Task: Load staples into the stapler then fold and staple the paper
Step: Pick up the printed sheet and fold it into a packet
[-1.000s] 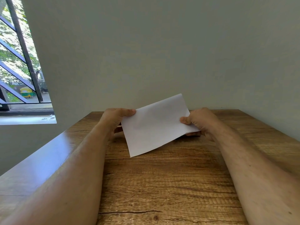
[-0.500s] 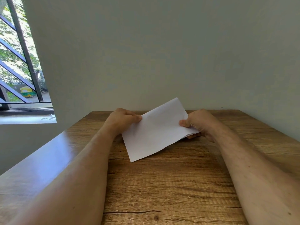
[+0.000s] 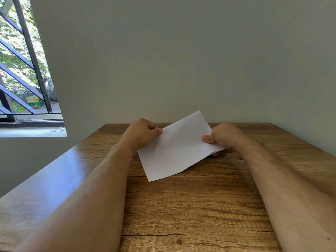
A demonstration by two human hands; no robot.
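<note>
A white sheet of paper (image 3: 179,147), folded double, is held tilted above the far half of the wooden table (image 3: 190,206). My left hand (image 3: 142,132) pinches its upper left edge between thumb and fingers. My right hand (image 3: 222,137) grips its right edge, thumb on top and fingers underneath, where two layers show. The paper's lowest corner points down toward the tabletop. No stapler or staples are in view.
The table butts against a plain grey-green wall (image 3: 181,60) at the back and right. A barred window (image 3: 23,70) with a white sill is at the left. My two bare forearms stretch over the table's near half.
My left hand has closed from a flatter hold into a pinch on the paper's left edge. The paper has shifted a little to the right. My right hand keeps its grip.
</note>
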